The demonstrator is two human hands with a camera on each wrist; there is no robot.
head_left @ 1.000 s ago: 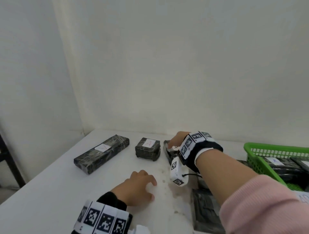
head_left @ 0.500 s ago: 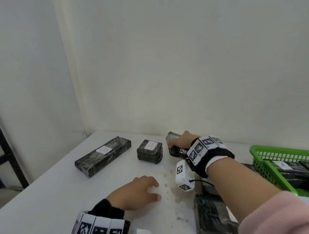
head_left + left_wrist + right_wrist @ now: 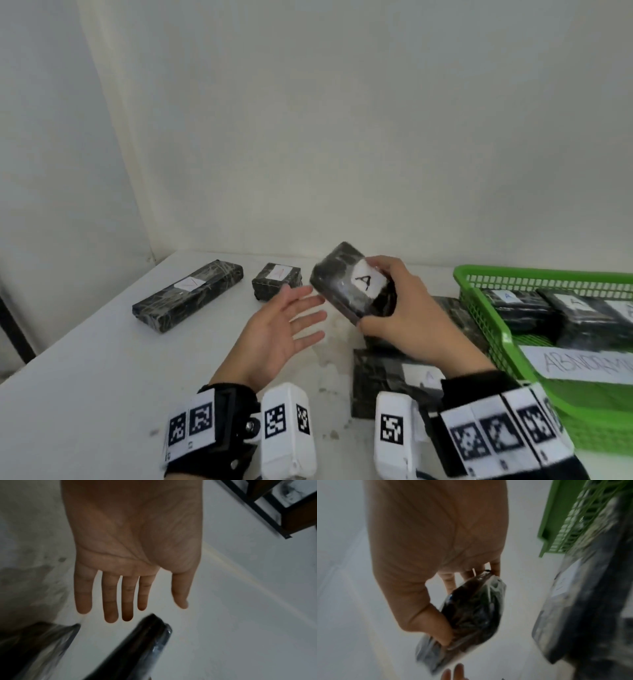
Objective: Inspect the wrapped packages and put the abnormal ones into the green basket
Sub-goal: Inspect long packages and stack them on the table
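My right hand [image 3: 394,305] grips a dark wrapped package [image 3: 346,284] with a white label marked "A", tilted in the air above the table; in the right wrist view the same package [image 3: 471,614] sits between thumb and fingers. My left hand [image 3: 284,318] hovers palm up just left of it, fingers straight and holding nothing; the left wrist view shows that open palm [image 3: 133,547]. The green basket [image 3: 479,308] stands at the right with several "A"-labelled packages [image 3: 582,318] inside and an "ABNORMAL" sign.
A long wrapped package [image 3: 188,294] and a small one [image 3: 277,281] lie on the white table [image 3: 85,394] at the back left. More packages [image 3: 390,377] lie under my right forearm beside the basket. A wall runs close behind.
My right hand lifted the "A" package off the table and drew it toward me. My left hand rose from the table and turned palm up beside it.
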